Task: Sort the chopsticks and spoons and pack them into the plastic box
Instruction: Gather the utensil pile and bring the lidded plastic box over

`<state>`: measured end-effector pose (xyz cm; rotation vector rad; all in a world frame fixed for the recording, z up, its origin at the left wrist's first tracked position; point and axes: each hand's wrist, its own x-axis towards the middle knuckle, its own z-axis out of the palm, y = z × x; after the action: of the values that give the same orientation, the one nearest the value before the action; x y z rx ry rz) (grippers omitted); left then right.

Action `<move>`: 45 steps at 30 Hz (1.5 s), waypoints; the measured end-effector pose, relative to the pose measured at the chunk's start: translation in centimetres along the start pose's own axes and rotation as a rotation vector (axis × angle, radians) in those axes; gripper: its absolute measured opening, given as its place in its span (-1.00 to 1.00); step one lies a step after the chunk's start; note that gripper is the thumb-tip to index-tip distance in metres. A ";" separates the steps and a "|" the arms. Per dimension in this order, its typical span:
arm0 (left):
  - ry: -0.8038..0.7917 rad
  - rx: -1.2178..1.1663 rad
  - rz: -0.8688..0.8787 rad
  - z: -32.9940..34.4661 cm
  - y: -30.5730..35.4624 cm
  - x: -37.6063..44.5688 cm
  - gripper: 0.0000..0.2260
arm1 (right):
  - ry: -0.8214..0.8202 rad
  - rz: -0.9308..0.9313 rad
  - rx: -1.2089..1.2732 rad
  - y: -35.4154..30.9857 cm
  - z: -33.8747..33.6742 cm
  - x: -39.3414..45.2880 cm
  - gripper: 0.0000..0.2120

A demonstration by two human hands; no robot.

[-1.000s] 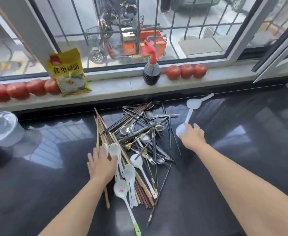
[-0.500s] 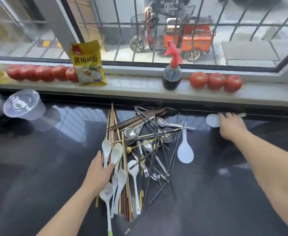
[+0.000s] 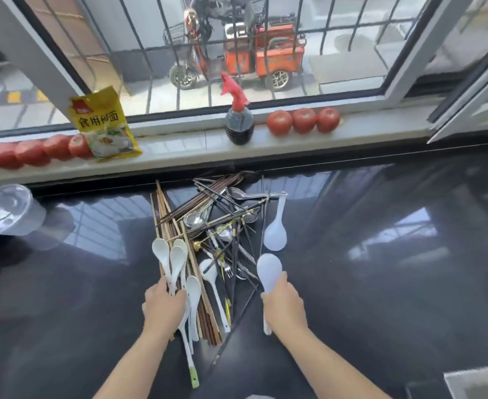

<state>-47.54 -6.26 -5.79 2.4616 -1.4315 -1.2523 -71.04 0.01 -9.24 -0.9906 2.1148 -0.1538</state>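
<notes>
A heap of utensils lies on the black counter (image 3: 381, 283): wooden chopsticks (image 3: 165, 214), dark chopsticks (image 3: 234, 254), metal spoons (image 3: 196, 218) and white soup spoons (image 3: 176, 260). My left hand (image 3: 163, 308) grips the handles of several white soup spoons at the heap's near left. My right hand (image 3: 284, 305) holds a white rice paddle (image 3: 269, 270) by its handle, blade pointing away, at the heap's near right. A second white rice paddle (image 3: 276, 233) lies on the heap's right side. A clear plastic box (image 3: 5, 210) stands at the far left.
On the window sill (image 3: 381, 133) stand a dark sauce bottle (image 3: 239, 126) with a red spout, a yellow food packet (image 3: 103, 126) and rows of tomatoes (image 3: 303, 120). A pale object's corner (image 3: 479, 383) shows at the bottom right.
My right hand took the rice paddle from the far right by the sill and brought it near, beside the heap. My left hand has closed round the white soup spoons.
</notes>
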 end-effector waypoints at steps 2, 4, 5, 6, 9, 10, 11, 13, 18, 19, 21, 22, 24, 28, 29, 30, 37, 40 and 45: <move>0.056 0.040 0.031 0.1 1.9 -1.4 -0.58 | -0.028 0.031 0.124 1.0 -1.2 0.2 -0.50; 0.120 0.062 0.119 0.5 5.3 -3.5 -0.51 | -0.033 0.075 0.264 3.0 -4.7 1.1 -0.45; 0.128 0.057 0.189 1.2 7.4 -4.4 -0.50 | -0.017 0.104 0.387 4.4 -7.0 1.4 -0.50; 0.117 0.058 0.262 2.2 9.2 -5.0 -0.51 | -0.007 0.127 0.532 5.9 -9.4 1.4 -0.58; -0.008 0.111 0.498 6.0 15.7 -7.2 -0.58 | 0.092 0.172 0.854 11.6 -17.6 0.9 -0.72; -0.069 0.132 0.574 7.7 18.2 -8.5 -0.63 | 0.143 0.191 0.899 14.1 -20.5 0.8 -0.77; -0.128 0.165 0.640 9.2 20.7 -9.9 -0.68 | 0.188 0.204 0.923 16.8 -23.1 1.0 -0.83; -0.213 0.249 0.731 12.0 25.1 -12.3 -0.74 | 0.266 0.229 0.956 21.6 -28.0 1.8 -0.85; -0.313 0.419 0.797 17.7 33.3 -15.5 -0.73 | 0.544 0.275 1.078 29.0 -38.3 5.8 -0.88; -0.338 0.432 0.796 18.4 34.3 -16.0 -0.73 | 0.565 0.294 1.126 29.5 -39.4 7.0 -0.88; -0.374 0.424 0.781 20.1 36.3 -16.9 -0.74 | 0.535 0.311 1.222 30.2 -41.6 9.1 -0.88; -0.382 0.422 0.768 20.8 37.1 -17.1 -0.76 | 0.495 0.313 1.275 30.6 -42.6 10.2 -0.89; -0.387 0.422 0.731 21.5 38.3 -16.9 -0.81 | 0.461 0.320 1.419 31.4 -45.1 12.4 -0.86; -0.346 0.363 0.668 22.0 40.7 -15.4 -0.88 | 0.566 0.311 1.667 34.4 -52.4 16.5 -0.59; -0.334 0.338 0.653 21.9 41.2 -15.3 -0.87 | 0.595 0.315 1.706 35.3 -53.8 17.4 -0.52; -0.320 0.326 0.644 21.8 41.7 -15.0 -0.85 | 0.603 0.325 1.747 35.9 -54.8 18.2 -0.50; -0.331 0.307 0.579 21.9 41.4 -14.0 -0.88 | 0.723 0.465 1.709 38.6 -55.4 21.8 -0.58; -0.358 0.289 0.575 22.6 41.0 -14.3 -0.89 | 0.829 0.462 1.695 37.3 -54.2 20.3 -0.61; -0.471 0.200 0.559 23.4 39.0 -16.6 -0.86 | 0.932 0.451 1.648 31.3 -45.0 10.9 -0.84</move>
<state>-94.87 -8.39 4.17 1.6923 -2.2408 -1.6551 -125.48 4.81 2.51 0.6718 1.8563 -1.9726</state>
